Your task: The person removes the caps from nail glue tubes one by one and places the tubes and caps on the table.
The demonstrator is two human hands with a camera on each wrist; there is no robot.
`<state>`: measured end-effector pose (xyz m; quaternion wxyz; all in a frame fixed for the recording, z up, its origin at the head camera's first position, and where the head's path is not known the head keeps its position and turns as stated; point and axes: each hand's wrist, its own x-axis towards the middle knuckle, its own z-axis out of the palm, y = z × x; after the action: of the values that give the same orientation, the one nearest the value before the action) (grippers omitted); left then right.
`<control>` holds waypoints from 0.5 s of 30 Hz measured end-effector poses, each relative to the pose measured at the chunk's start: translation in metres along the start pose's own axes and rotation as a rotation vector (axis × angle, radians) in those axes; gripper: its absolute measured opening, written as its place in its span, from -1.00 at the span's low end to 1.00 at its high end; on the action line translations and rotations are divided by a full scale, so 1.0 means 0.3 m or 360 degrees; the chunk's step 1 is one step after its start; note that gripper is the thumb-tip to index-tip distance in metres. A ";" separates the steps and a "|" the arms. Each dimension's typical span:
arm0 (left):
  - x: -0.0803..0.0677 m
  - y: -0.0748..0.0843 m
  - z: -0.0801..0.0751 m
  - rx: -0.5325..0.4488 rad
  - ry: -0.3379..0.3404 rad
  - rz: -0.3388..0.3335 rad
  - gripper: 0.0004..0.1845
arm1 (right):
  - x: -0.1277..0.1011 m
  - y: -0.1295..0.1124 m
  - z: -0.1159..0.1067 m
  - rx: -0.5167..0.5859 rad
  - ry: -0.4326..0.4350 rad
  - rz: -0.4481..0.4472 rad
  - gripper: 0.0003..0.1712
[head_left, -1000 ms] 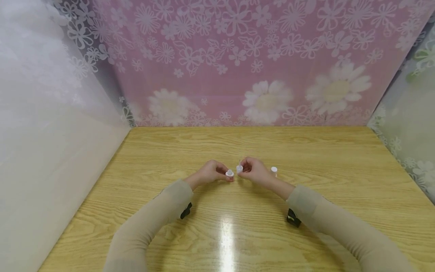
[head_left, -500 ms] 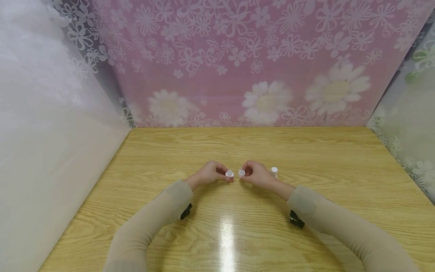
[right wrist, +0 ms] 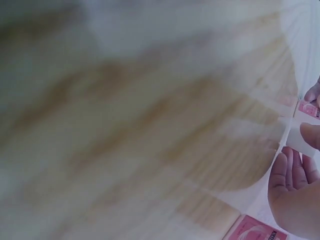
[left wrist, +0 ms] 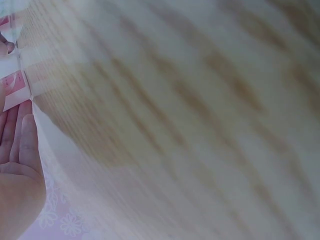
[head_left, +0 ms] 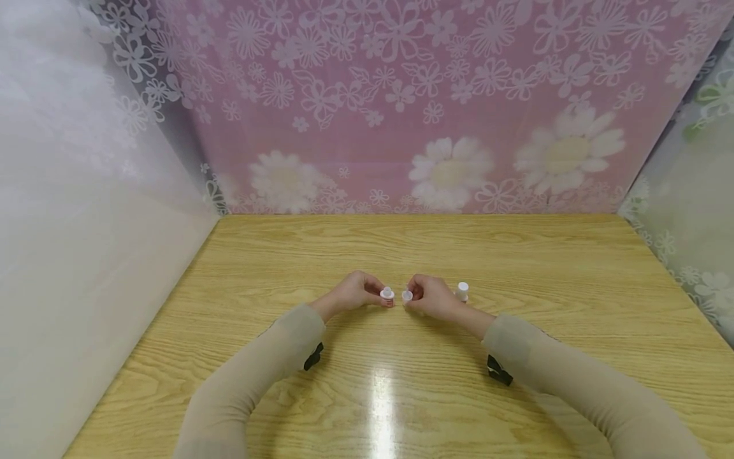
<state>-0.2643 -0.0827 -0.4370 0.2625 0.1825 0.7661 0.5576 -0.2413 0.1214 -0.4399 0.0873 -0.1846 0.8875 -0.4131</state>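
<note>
My left hand grips a small bottle with a pink label, a white shoulder and a pale nozzle on top. The bottle stands upright on the table. Just to its right, my right hand pinches a small white cup between thumb and fingers, a narrow gap away from the bottle. Something pale shows at the cup's top, too small to make out. In the left wrist view the bottle's pink label sits above the curled fingers. The right wrist view shows the cup's plain white side by the thumb.
Behind the right wrist stands another small bottle with a white cap; its pink label shows in the right wrist view. The wood-grain table ends at a pink flowered curtain. Pale sheets hang at left and right.
The right hand has lowered slightly with the cup. A thin pale stick stood above the cup a second ago; less of it shows now. The left hand and its bottle have stayed put.
</note>
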 end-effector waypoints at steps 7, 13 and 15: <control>0.002 -0.003 -0.002 0.0042 -0.0003 0.0020 -0.83 | -0.001 -0.005 0.000 -0.0005 0.0001 0.0021 -0.79; 0.001 0.001 -0.003 0.0176 0.0040 0.0011 -0.83 | 0.001 -0.005 0.000 -0.0028 0.0002 0.0013 -0.79; 0.003 0.000 -0.004 0.0198 0.0048 0.0010 -0.83 | 0.003 -0.006 0.001 -0.0029 0.0004 0.0013 -0.78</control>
<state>-0.2658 -0.0831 -0.4369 0.2371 0.1924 0.8026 0.5125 -0.2417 0.1197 -0.4387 0.0861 -0.1811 0.8921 -0.4050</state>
